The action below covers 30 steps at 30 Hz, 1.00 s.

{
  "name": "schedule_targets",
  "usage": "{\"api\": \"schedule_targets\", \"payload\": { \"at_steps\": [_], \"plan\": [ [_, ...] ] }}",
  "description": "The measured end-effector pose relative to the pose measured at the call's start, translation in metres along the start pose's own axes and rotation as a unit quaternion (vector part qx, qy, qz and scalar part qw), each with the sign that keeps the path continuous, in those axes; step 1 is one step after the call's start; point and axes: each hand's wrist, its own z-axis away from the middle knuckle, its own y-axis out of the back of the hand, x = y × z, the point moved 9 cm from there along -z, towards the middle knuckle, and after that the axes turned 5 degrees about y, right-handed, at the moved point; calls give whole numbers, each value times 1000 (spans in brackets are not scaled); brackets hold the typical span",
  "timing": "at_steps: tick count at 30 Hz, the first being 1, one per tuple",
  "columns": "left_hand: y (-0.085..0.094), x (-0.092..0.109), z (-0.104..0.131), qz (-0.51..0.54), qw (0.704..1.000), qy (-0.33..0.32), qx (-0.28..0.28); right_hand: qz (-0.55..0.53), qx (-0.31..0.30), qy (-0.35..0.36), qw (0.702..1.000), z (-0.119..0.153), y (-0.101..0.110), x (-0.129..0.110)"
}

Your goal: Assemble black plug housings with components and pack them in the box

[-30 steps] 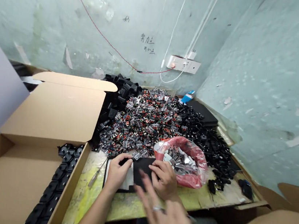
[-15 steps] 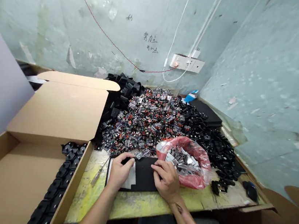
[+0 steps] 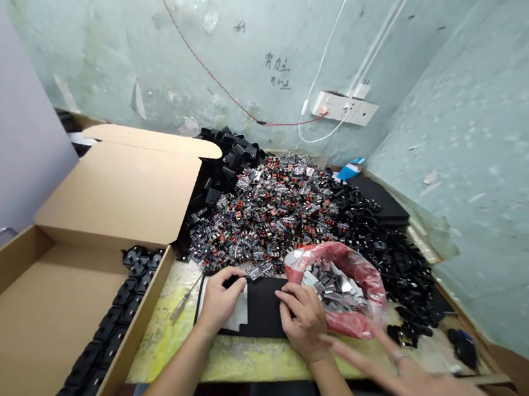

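Observation:
On the near part of the table lies a black foam pad [image 3: 262,311] with a whitish translucent sheet [image 3: 241,308] on its left part. My left hand [image 3: 222,299] rests over that sheet, fingers curled and thumb close to the index finger; whatever may be between them is hidden. My right hand [image 3: 303,317] lies on the pad's right part, fingers loosely stretched and nothing visible in them. Beside it stands a red plastic bag [image 3: 359,324] of small metal plates [image 3: 331,285]. Small circuit boards [image 3: 272,212] are heaped just beyond both hands.
Another person's hand [image 3: 433,395], blurred, reaches in from the lower right. An open cardboard box [image 3: 10,314] at left holds rows of black plastic housings [image 3: 115,315]. A screwdriver [image 3: 182,301] lies left of the pad. Black parts [image 3: 393,260] are piled at right.
The view has shifted, so the scene sits a little further right. The other person's hand has come further in, up near my right wrist. My hands stay at the pad.

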Motion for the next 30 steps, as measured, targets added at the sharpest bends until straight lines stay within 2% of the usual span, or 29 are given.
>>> {"api": "schedule_targets", "payload": {
  "at_steps": [1, 4, 5, 7, 8, 15, 30],
  "plan": [
    [0, 0, 0, 0, 1000, 1, 0, -4, 64, -36, 997, 2, -5, 15],
    [0, 0, 0, 3, 1000, 2, -2, -11, 50, -45, 998, 2, -64, 36],
    [-1, 0, 0, 4, 1000, 2, -2, -14, 25, -53, 998, 3, -84, 40],
    [-1, 1, 0, 6, 1000, 1, -4, -15, 10, -65, 998, 6, -106, 46],
    [-1, 1, 0, 7, 1000, 1, -4, -15, 5, -69, 997, 8, -111, 48],
    [-1, 1, 0, 8, 1000, 0, -2, -18, -13, -66, 998, 12, -106, 48],
    [-1, -1, 0, 11, 1000, 4, 0, -16, -15, -66, 998, 12, -107, 48]
  ]
}}
